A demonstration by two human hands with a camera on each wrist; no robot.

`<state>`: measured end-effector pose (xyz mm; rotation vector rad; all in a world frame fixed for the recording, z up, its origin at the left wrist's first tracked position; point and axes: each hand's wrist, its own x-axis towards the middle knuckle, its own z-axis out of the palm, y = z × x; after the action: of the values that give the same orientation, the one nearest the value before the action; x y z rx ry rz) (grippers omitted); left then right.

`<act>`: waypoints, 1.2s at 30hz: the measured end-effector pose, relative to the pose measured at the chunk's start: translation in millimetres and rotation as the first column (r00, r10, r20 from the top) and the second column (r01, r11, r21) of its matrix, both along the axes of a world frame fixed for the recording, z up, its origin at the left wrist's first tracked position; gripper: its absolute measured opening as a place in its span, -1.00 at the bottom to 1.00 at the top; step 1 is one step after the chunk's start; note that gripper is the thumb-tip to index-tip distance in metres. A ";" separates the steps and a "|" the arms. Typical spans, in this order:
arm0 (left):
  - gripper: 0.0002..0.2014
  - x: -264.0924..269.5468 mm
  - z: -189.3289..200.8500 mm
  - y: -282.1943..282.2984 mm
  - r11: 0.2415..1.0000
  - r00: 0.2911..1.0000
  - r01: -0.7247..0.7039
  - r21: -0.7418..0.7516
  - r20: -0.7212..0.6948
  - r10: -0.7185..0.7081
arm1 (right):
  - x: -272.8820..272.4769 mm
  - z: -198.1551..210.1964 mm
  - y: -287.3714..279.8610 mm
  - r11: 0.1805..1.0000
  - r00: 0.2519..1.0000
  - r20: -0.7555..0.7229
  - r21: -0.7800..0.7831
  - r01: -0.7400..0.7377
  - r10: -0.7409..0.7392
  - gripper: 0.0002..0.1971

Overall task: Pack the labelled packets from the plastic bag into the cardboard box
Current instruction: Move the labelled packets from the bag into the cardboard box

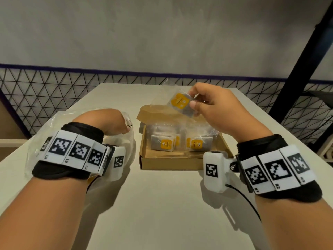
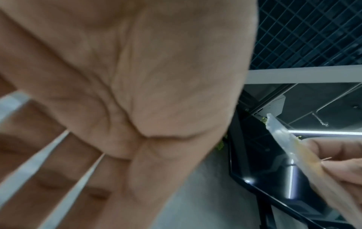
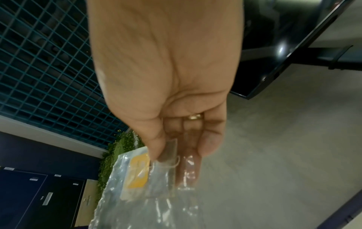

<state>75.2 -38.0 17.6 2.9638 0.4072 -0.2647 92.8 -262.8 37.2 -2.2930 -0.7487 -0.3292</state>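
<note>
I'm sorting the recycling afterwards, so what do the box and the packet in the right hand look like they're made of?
The box looks like plain brown cardboard: matte, with folded flaps. The packet, pinched by the right hand, looks like clear glossy plastic film: it glints and wrinkles. Its yellow label may be paper, hard to tell.

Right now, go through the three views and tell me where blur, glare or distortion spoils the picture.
Head view: mostly sharp, wide-angle bending at the edges; the packet in the right hand is slightly soft, and the clear plastic over the cardboard box shows glare. Left wrist view: the left hand fills the frame, its fingers motion-blurred. Right wrist view: dim, packet smeared and shiny.
</note>
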 end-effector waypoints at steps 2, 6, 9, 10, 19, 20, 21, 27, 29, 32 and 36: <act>-0.71 3.1 -4.9 2.7 0.999 0.998 0.005 0.037 -0.069 -0.002 | -0.6 1.0 0.1 1.000 1.000 0.005 -0.015 0.019 -0.019 -0.93; -0.69 9.7 -17.0 17.8 0.998 0.980 0.010 0.061 -0.197 0.002 | 0.3 0.9 -0.2 0.998 0.998 0.038 -0.030 0.047 -0.046 -0.90; -0.75 13.5 -21.9 26.2 0.998 0.970 0.030 0.055 -0.243 -0.016 | 2.0 0.9 -1.0 0.996 0.996 0.054 -0.042 0.074 -0.071 -0.89; -0.82 12.3 -21.2 25.8 0.999 0.972 0.009 0.044 -0.234 0.001 | 2.5 1.0 -1.5 0.995 0.995 0.059 -0.047 0.084 -0.082 -0.89; -0.84 11.7 -11.7 21.0 0.990 0.989 -0.040 0.137 -0.134 0.058 | 4.0 -2.4 -5.8 0.997 0.997 0.009 -0.011 0.073 -0.073 -0.73; -0.79 11.2 -10.0 21.1 0.991 0.996 -0.052 0.123 -0.071 0.061 | 4.0 -2.4 -6.1 0.997 0.998 0.003 -0.031 0.066 -0.066 -0.70; -0.74 10.1 -8.5 21.5 0.993 0.997 -0.071 0.098 0.002 0.071 | 4.3 -2.3 -6.3 0.996 0.998 -0.008 -0.063 0.063 -0.064 -0.68; -0.75 1.6 1.4 16.1 0.997 0.949 -0.064 -0.043 0.306 0.074 | 7.7 -3.1 -6.2 0.965 0.991 -0.072 -0.247 0.088 -0.109 -0.69; -0.75 0.2 4.2 13.4 0.997 0.938 -0.049 -0.061 0.340 0.067 | 6.8 -3.8 -6.5 0.963 0.993 -0.060 -0.259 0.079 -0.098 -0.72; -0.76 -1.0 8.4 9.3 0.997 0.932 -0.036 -0.067 0.357 0.057 | 6.5 -4.5 -7.1 0.961 0.994 -0.052 -0.267 0.078 -0.095 -0.71; -0.75 -0.1 10.6 5.2 0.999 0.942 -0.036 0.000 0.333 0.034 | 8.2 -6.6 -6.0 0.954 0.994 -0.042 -0.289 0.083 -0.099 -0.74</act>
<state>75.1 -32.8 28.2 2.9231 0.4142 0.2423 101.0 -268.8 30.5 -2.6055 -0.7009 -0.2069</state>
